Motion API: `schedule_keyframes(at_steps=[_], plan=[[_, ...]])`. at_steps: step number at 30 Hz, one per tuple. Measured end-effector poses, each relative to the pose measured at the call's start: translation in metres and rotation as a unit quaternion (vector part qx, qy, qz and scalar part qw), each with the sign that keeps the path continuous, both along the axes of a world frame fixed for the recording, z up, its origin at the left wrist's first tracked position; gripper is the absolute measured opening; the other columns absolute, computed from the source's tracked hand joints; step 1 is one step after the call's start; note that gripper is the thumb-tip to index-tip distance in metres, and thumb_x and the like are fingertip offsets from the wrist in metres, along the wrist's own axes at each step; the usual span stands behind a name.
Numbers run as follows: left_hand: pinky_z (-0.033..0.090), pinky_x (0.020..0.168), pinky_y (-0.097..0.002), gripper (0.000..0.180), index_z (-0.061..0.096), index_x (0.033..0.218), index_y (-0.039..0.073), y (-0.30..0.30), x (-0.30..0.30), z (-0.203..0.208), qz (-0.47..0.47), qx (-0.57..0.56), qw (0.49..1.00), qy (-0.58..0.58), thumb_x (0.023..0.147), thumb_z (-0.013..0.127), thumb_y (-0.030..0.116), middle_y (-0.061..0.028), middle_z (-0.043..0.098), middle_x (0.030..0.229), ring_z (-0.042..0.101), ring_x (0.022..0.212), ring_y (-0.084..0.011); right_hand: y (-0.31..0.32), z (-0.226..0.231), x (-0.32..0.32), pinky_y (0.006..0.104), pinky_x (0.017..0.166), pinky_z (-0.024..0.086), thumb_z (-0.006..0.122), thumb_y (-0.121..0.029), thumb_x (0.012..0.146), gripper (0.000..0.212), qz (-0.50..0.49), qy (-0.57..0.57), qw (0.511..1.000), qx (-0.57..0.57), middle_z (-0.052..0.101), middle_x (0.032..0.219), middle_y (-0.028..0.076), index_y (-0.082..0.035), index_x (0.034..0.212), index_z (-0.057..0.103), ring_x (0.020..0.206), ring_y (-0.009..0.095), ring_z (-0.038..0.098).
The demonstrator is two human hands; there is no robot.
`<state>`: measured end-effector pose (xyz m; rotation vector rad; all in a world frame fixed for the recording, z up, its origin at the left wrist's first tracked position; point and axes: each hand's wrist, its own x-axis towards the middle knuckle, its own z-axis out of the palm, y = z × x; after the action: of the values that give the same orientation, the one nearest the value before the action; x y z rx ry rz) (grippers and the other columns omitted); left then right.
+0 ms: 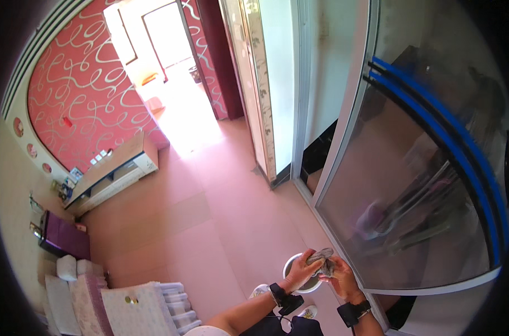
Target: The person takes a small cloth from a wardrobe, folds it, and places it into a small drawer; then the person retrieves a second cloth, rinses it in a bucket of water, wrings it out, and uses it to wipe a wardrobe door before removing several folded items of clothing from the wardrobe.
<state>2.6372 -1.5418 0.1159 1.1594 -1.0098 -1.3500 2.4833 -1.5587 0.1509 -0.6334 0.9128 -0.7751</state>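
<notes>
A bunched grey cloth is gripped between my two hands, above a round bowl or bucket with a white rim on the floor. My left hand closes on the cloth from the left. From the right, my right hand wraps its fingers round the other side. The hands hide part of the container, and its contents do not show clearly. Each wrist wears a dark strap with a black box.
Close on my right stands a framed glass sliding door with blue and black stripes. A covered sofa is at the lower left, with a purple box-shaped thing behind it. A low cabinet stands along the patterned red wall. My feet are below.
</notes>
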Motion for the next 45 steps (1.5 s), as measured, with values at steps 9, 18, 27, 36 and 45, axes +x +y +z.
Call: schedule_keyframes(at_steps=[9, 18, 27, 36, 45], plan=[[0.042, 0.079, -0.0266, 0.021, 0.054, 0.100, 0.001, -0.024, 0.033, 0.042, -0.159, 0.000, 0.983, 0.091, 0.083, 0.056, 0.013, -0.0075, 0.056, 0.097, 0.052, 0.090, -0.0139, 0.022, 0.000, 0.023, 0.0307, 0.065, 0.052, 0.051, -0.005, 0.082, 0.016, -0.179, 0.053, 0.980, -0.068, 0.061, 0.092, 0.008, -0.003, 0.098, 0.053, 0.077, 0.019, 0.062], [0.045, 0.074, -0.0272, 0.025, 0.048, 0.105, 0.006, -0.018, 0.046, 0.061, -0.140, 0.128, 0.945, 0.265, 0.083, 0.058, 0.012, -0.0045, 0.054, 0.095, 0.054, 0.084, -0.0147, 0.102, 0.013, 0.001, 0.0266, 0.046, 0.039, 0.059, -0.015, 0.085, 0.009, -0.420, 0.043, 0.905, -0.060, 0.046, 0.061, -0.002, -0.012, 0.078, 0.054, 0.047, 0.009, 0.042], [0.046, 0.085, -0.0402, 0.020, 0.057, 0.096, 0.005, 0.011, -0.023, 0.129, -0.288, 0.168, 0.841, 0.426, 0.078, 0.052, 0.013, -0.0089, 0.062, 0.098, 0.058, 0.093, -0.0233, 0.193, 0.029, -0.030, 0.0239, 0.052, 0.041, 0.055, -0.011, 0.086, 0.011, -0.411, 0.051, 0.904, -0.106, 0.058, 0.076, 0.007, 0.000, 0.089, 0.056, 0.058, 0.011, 0.050], [0.041, 0.091, -0.0416, 0.027, 0.055, 0.101, 0.004, 0.185, -0.160, 0.138, -0.512, 0.209, 0.763, 0.334, 0.077, 0.047, 0.010, -0.0095, 0.060, 0.103, 0.055, 0.100, -0.0245, 0.389, 0.079, -0.083, 0.0293, 0.088, 0.040, 0.059, -0.009, 0.083, 0.040, -0.567, 0.152, 0.795, -0.154, 0.048, 0.119, 0.009, -0.002, 0.120, 0.047, 0.104, 0.016, 0.049], [0.042, 0.091, -0.0395, 0.031, 0.054, 0.108, 0.003, 0.300, -0.239, 0.149, -0.715, 0.168, 0.648, 0.199, 0.080, 0.048, 0.012, -0.0119, 0.057, 0.110, 0.054, 0.104, -0.0248, 0.513, 0.082, -0.115, 0.0265, 0.083, 0.044, 0.065, -0.011, 0.080, 0.030, -0.674, 0.046, 0.717, -0.172, 0.063, 0.098, 0.004, -0.004, 0.108, 0.059, 0.089, 0.012, 0.057]])
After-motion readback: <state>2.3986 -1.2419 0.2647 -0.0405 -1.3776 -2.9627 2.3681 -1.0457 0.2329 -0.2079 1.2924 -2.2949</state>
